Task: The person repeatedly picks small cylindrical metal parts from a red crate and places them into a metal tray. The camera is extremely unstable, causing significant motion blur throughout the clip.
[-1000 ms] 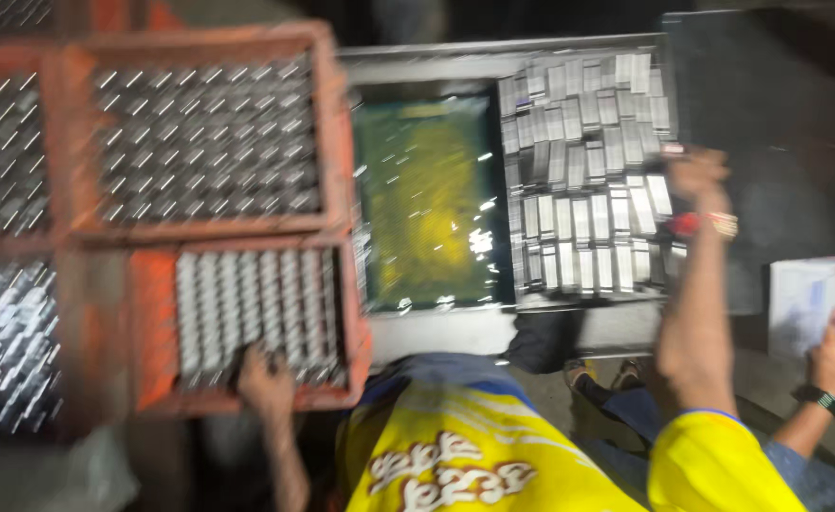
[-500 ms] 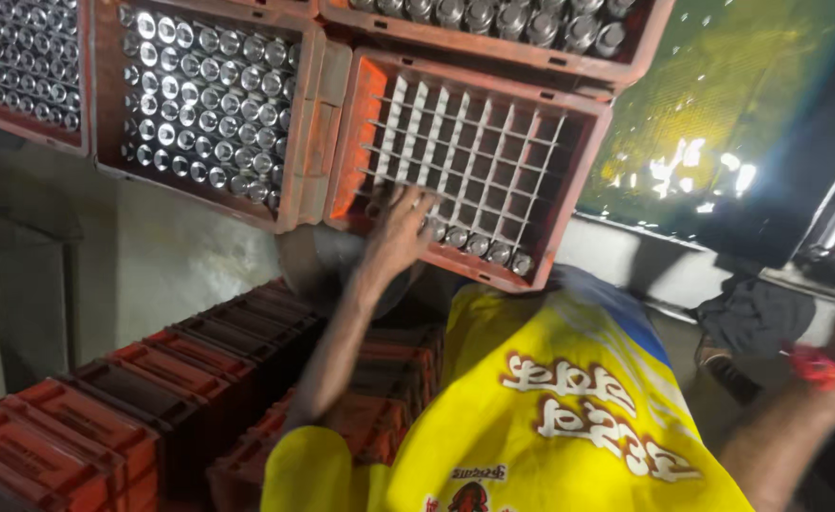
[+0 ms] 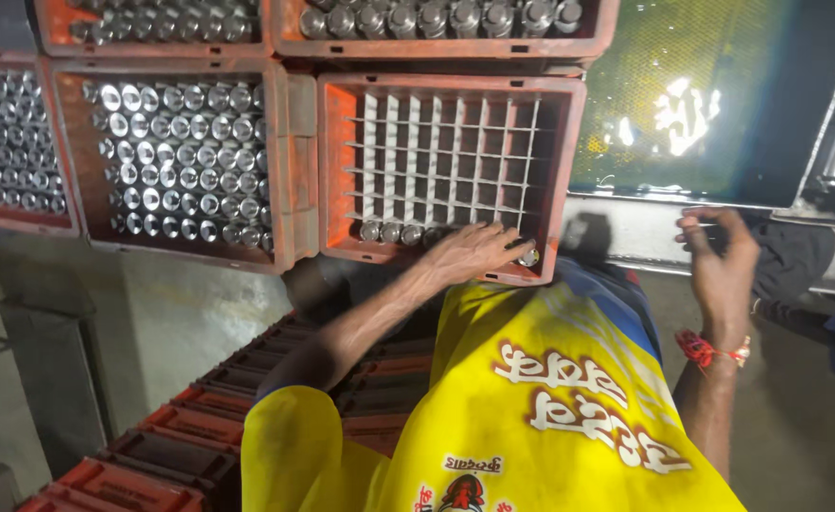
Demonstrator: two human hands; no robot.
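We are filling the orange crate (image 3: 451, 85) with capped bottles (image 3: 394, 230); only its near row holds any, right under our left hand (image 3: 470, 251), whose fingers lie spread and loose on the caps, gripping nothing. Our right hand (image 3: 721, 251) hangs half-curled and empty beside the wet green surface (image 3: 683, 104). Next we likely need more bottles brought to the bare cells beyond the fingertips. Half a second ago the left hand sat further left on the grid.

place: bottling plant | evidence: stacked orange crates (image 3: 294, 171) of capped bottles (image 3: 166, 156), metal conveyor (image 3: 626, 232)
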